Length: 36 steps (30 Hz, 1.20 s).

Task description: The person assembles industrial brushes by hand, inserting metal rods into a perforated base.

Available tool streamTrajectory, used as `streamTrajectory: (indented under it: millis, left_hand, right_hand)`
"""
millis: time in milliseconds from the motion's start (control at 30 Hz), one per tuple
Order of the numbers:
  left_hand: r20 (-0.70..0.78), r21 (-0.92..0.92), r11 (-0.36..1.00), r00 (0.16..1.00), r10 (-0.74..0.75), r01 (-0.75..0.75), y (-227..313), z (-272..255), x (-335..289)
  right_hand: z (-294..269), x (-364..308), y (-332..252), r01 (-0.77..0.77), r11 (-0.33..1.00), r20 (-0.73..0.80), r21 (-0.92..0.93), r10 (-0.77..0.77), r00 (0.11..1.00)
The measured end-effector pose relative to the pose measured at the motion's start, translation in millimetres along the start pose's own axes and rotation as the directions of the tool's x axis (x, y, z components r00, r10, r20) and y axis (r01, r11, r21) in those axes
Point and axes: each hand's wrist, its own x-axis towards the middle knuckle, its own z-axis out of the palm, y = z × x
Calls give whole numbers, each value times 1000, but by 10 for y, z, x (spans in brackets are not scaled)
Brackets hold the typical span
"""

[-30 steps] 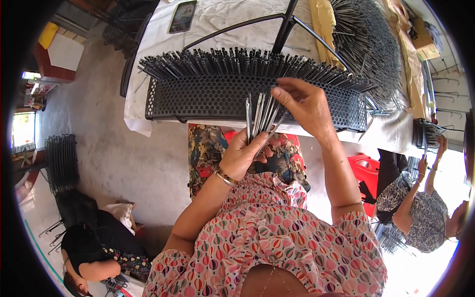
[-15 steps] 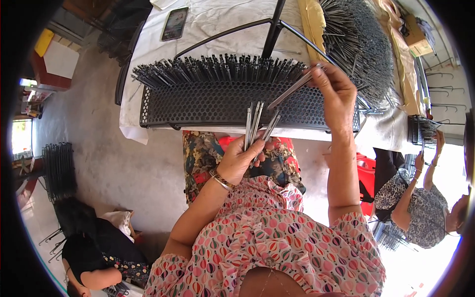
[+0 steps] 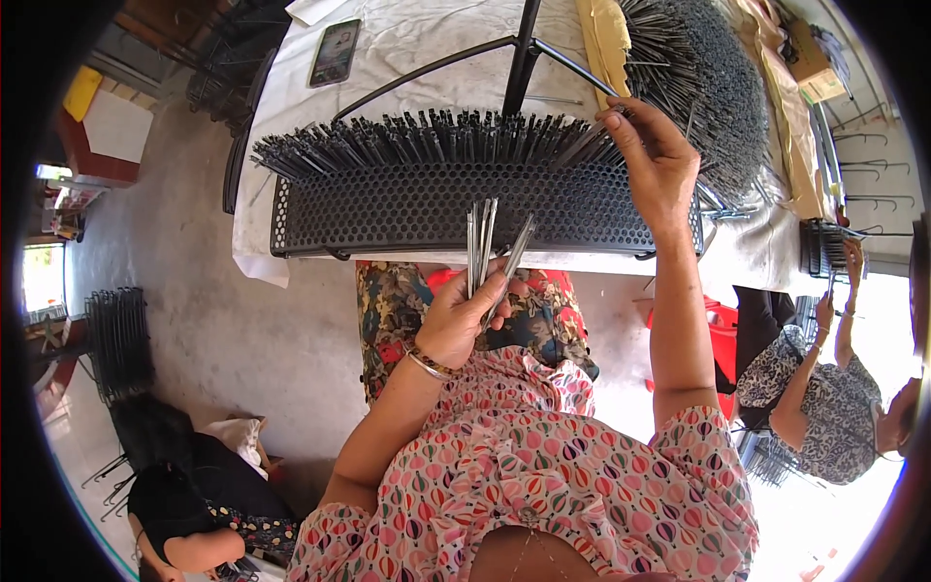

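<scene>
Slim metal rods (image 3: 487,238) pinched in your left hand (image 3: 460,318) fan out, perhaps for easy separating, while your right hand (image 3: 661,175) pinches another rod (image 3: 582,144).

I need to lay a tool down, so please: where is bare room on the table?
Bare white cloth shows between the phone and the black upright post. Crowded: the far edge of the perforated rack, lined with thin rods, and the right side, where the large rod pile lies beyond the right hand.
</scene>
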Motion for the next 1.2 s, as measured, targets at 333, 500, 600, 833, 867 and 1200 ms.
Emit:
streamTrajectory:
  millis: [333, 500, 600, 833, 867, 1200]
  left_hand:
    - [-98, -134, 981, 987, 129, -141, 38, 81, 63]
    - [-52, -64, 988, 989, 140, -143, -45, 77, 90]
    - [-56, -22, 986, 985, 166, -167, -85, 80, 93]
    - [-124, 126, 961, 957, 262, -247, -114, 78, 109]
    - [-157, 26, 967, 954, 255, -254, -112, 90, 114]
    - [-52, -79, 988, 990, 130, -134, -80, 104, 55]
  right_hand:
    - [198, -398, -236, -532, 826, 414, 186, 425, 805]
    - [221, -483, -112, -616, 776, 439, 137, 510, 740]
    - [207, -512, -81, -632, 767, 438, 107, 534, 723]
    - [137, -535, -145, -506, 857, 439, 95, 420, 794]
    - [116, -504, -168, -504, 859, 438, 95, 418, 796]
    - [-105, -25, -211, -94, 992, 114, 83, 85, 990]
